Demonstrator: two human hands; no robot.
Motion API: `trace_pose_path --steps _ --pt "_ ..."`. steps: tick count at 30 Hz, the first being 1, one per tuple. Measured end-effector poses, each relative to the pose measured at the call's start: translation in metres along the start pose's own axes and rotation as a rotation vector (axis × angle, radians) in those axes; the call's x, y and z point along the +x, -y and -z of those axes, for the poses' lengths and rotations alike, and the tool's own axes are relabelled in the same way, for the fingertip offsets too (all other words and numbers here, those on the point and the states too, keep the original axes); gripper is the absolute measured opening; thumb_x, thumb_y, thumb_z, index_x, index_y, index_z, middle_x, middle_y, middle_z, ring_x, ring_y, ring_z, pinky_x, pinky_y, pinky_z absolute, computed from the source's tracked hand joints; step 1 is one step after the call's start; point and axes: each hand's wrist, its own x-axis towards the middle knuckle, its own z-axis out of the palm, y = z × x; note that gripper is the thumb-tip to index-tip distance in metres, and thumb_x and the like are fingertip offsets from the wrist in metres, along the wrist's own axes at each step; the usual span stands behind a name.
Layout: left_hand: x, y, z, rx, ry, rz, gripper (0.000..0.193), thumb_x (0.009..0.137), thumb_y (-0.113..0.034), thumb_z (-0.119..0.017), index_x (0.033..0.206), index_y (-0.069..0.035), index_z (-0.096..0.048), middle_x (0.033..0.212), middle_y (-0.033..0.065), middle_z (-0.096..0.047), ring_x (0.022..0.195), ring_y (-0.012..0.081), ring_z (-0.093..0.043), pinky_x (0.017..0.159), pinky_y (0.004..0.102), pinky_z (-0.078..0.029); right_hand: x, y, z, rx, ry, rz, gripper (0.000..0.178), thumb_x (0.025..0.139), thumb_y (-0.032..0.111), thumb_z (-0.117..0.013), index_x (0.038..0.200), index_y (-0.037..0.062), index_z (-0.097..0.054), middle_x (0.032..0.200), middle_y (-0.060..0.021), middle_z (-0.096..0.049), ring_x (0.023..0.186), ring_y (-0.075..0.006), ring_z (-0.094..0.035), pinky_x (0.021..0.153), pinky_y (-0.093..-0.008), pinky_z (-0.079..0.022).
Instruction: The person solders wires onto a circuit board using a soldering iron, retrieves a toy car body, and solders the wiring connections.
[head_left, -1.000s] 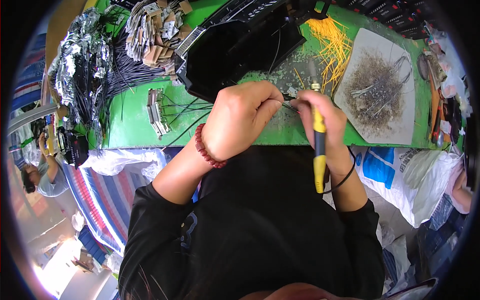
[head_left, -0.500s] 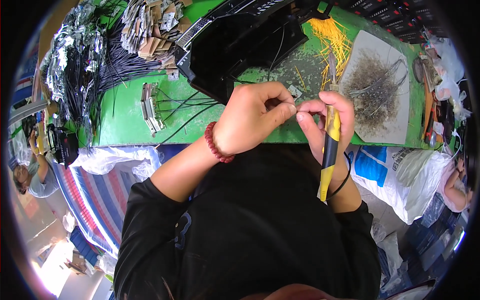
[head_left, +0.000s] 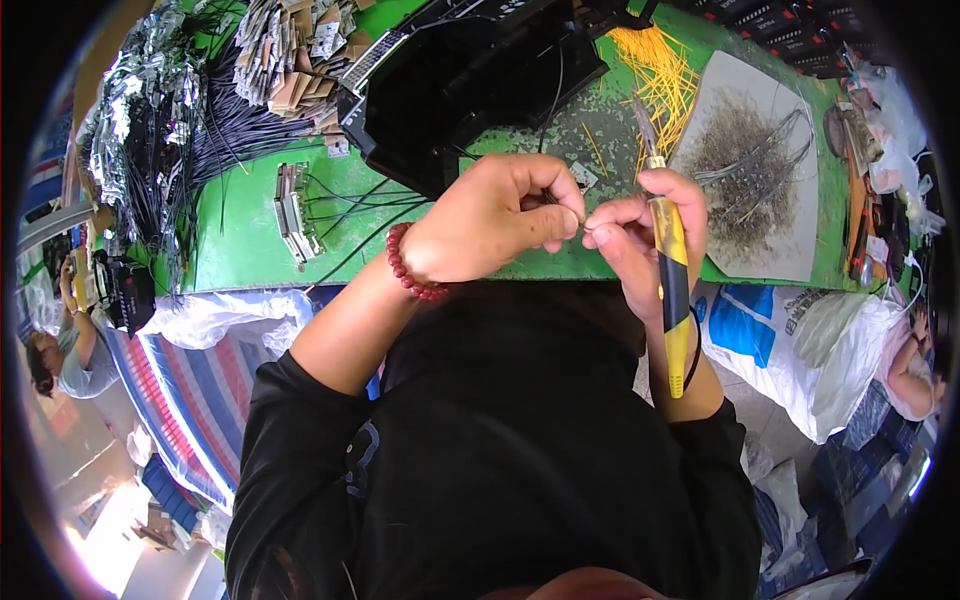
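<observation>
My left hand (head_left: 500,215), with a red bead bracelet (head_left: 398,262) at its wrist, is closed in a pinch at the table's near edge. A thin dark wire (head_left: 546,115) runs down from the black plastic housing (head_left: 410,115) to these fingers. Against them, the thumb and forefinger of my right hand (head_left: 635,230) pinch at what looks like the wire's end, too small to make out. That same hand also holds a soldering iron (head_left: 676,290) with a yellow and black handle, its metal tip (head_left: 645,125) pointing away over the green table (head_left: 240,240).
Flat metallic parts (head_left: 295,215) with black wires lie left of my hands. Behind them are bundled black cables (head_left: 150,150) and stacked small boards (head_left: 290,60). Yellow sticks (head_left: 655,70) lie beyond the iron. To the right, a pale board (head_left: 720,100) carries brown residue and wires.
The soldering iron has tilted and turned in my right hand: its tip has moved left, its handle end right. My left hand has shifted slightly left, still pinching.
</observation>
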Motion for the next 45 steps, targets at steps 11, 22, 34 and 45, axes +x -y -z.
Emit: trace_pose_path --steps 11,22,34,45 --pt "0.005 -0.011 0.005 0.017 0.129 -0.003 0.008 0.091 -0.007 -0.065 0.091 0.001 -0.063 0.081 0.0022 -0.063 0.071 0.0076 -0.058 0.066 0.0214 -0.047 0.0 0.0 0.006 -0.051 0.083 0.035 0.047 0.079 -0.009 -0.071 0.119 -0.0011 -0.048 0.095 -0.0087 -0.057 0.081 -0.0171 -0.068 0.072 -0.027 -0.056" --pt "0.007 -0.004 0.007 0.004 0.166 -0.025 0.01 0.091 -0.009 -0.066 0.091 0.001 -0.063 0.079 0.0027 -0.064 0.07 0.0076 -0.059 0.066 0.0209 -0.047 0.001 -0.002 0.007 0.129 0.109 -0.079 0.047 0.083 -0.004 -0.07 0.122 -0.0006 -0.044 0.081 -0.0134 -0.067 0.074 -0.0172 -0.067 0.068 -0.0275 -0.055" --pt "-0.001 -0.006 -0.002 0.219 0.008 -0.02 0.008 0.086 -0.006 -0.067 0.085 0.001 -0.063 0.077 0.0011 -0.062 0.069 0.0074 -0.055 0.063 0.0231 -0.045 -0.003 -0.002 0.001 -0.097 0.03 -0.062 0.049 0.077 -0.01 -0.066 0.121 0.0012 -0.047 0.079 -0.0067 -0.064 0.07 -0.0113 -0.063 0.064 -0.0237 -0.05" --pt "0.014 0.007 -0.021 1.089 -0.336 -0.361 0.005 0.078 -0.004 -0.066 0.08 -0.005 -0.061 0.081 0.0079 -0.059 0.071 0.0305 -0.06 0.058 0.0374 -0.049 -0.017 0.002 0.03 -0.274 -0.197 -0.104 0.049 0.098 0.034 -0.051 0.132 -0.0008 -0.043 0.072 -0.0108 -0.066 0.059 -0.0114 -0.057 0.058 -0.0219 -0.046"
